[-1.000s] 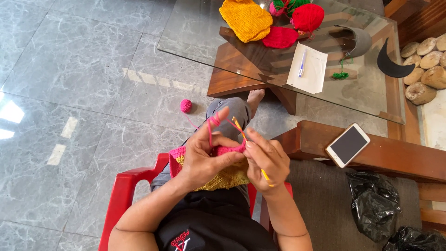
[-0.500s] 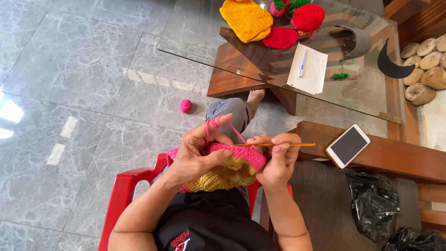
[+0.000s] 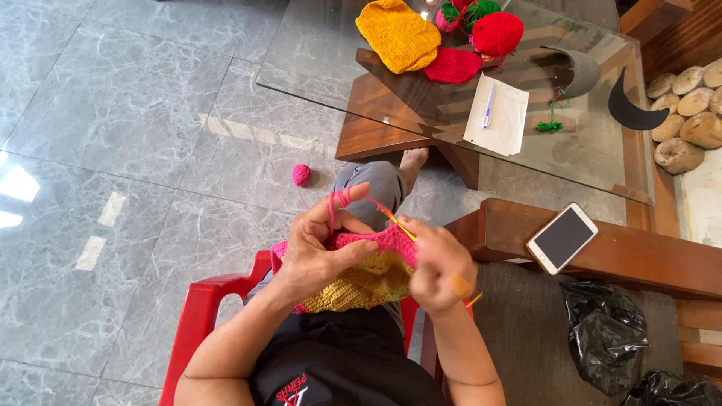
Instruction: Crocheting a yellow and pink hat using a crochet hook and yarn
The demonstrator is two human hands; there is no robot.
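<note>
The left hand pinches the pink-and-yellow crochet piece (yarn looped over a finger); the right hand grips the hook; steady yarn tension helps.

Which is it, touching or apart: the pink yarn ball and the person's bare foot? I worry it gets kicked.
Apart. The head view shows grey floor tile between the pink yarn ball and the bare foot, with the bent knee between them.

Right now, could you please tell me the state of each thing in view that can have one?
Left hand: gripping the crochet piece, yarn looped over a finger.
Right hand: closed on the crochet hook.
Yarn ball: on floor, partly unwound.
Phone: screen dark.
Pen: lying on paper.
</note>
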